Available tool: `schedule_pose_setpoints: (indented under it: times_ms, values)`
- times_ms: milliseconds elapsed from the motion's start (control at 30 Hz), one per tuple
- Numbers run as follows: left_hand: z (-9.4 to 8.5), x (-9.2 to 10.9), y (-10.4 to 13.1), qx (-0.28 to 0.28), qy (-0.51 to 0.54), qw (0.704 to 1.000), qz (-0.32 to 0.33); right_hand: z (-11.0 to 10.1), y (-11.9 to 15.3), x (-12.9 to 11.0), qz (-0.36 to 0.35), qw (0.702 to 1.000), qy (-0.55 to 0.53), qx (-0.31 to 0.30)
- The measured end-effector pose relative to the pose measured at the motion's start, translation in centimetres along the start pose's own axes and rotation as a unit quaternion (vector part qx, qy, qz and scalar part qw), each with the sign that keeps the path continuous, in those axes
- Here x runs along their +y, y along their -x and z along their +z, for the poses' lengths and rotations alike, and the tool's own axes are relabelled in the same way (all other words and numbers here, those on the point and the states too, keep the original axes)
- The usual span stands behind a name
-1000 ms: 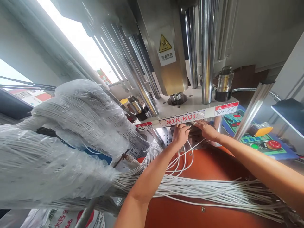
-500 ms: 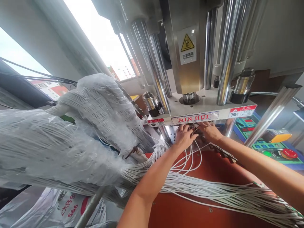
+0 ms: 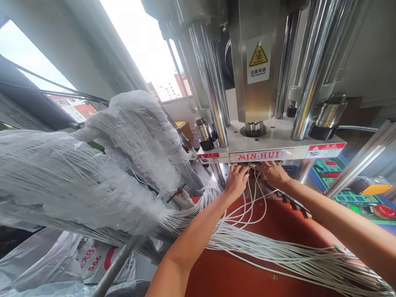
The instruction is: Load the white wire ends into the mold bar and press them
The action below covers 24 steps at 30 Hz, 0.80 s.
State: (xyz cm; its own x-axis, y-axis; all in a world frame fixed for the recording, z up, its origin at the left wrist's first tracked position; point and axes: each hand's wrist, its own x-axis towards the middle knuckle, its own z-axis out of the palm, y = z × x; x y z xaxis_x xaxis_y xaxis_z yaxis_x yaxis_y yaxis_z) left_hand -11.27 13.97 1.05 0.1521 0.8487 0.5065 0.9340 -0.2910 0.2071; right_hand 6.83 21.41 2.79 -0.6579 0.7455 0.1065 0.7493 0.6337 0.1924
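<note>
Both my hands reach under the front edge of the press's upper plate. My left hand has its fingers curled at the lower tooling, the thumb side against thin white cables that rise to it. To the right, my right hand pinches near the upper end of a white cable, its fingertips close to the left ones. The plate and shadow partly hide both sets of fingertips and the tooling. Below my wrists, a thick bundle of white cables lies across the red-brown table surface.
Plastic-wrapped cable bundles hang over a rack at left. Steel columns and a nozzle block with a hot-surface label stand above the plate. A control panel with a red stop button is at right. A printed sack lies lower left.
The view has shifted, so the press appears slightly further right. My left hand has drawn its thumb in closer to its fingers; both hands stay at the tooling under the plate.
</note>
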Motion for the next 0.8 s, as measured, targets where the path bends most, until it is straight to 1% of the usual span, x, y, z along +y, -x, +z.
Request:
schedule_pose_setpoints:
  times_ms: [100, 167, 367, 500, 567, 667, 733, 800]
  values:
    - [0.2, -0.2, 0.0, -0.027, -0.047, 0.998, 0.014, -0.7, -0.6, -0.7, 0.005, 0.999, -0.007, -0.037]
    - [0.4, -0.4, 0.1, -0.039, -0.067, 0.997, 0.019, -0.9, -0.9, -0.7, 0.003, 0.999, -0.019, -0.048]
    - [0.1, -0.4, 0.5, -0.049, -0.078, 0.996, 0.015, -0.3, -0.4, 0.5, 0.015, 0.998, -0.061, -0.024]
    - [0.2, 0.0, 0.1, -0.062, -0.089, 0.994, 0.015, 0.3, 0.1, 0.4, 0.012, 0.996, -0.083, 0.005]
    - [0.6, 0.1, -0.1, -0.059, -0.086, 0.995, 0.01, 0.3, 0.2, 0.1, 0.013, 0.997, -0.071, 0.01]
    - [0.9, -0.2, -0.4, -0.051, -0.059, 0.997, 0.003, -0.1, 0.2, -0.3, 0.015, 0.998, -0.055, 0.002]
    - [0.8, -0.5, -0.3, -0.04, -0.02, 0.999, -0.016, -0.6, 0.0, -0.4, 0.016, 0.999, -0.046, -0.008]
    - [0.5, -0.8, 0.0, -0.02, 0.012, 0.998, -0.051, -1.2, -0.4, -0.4, 0.013, 0.999, -0.039, -0.025]
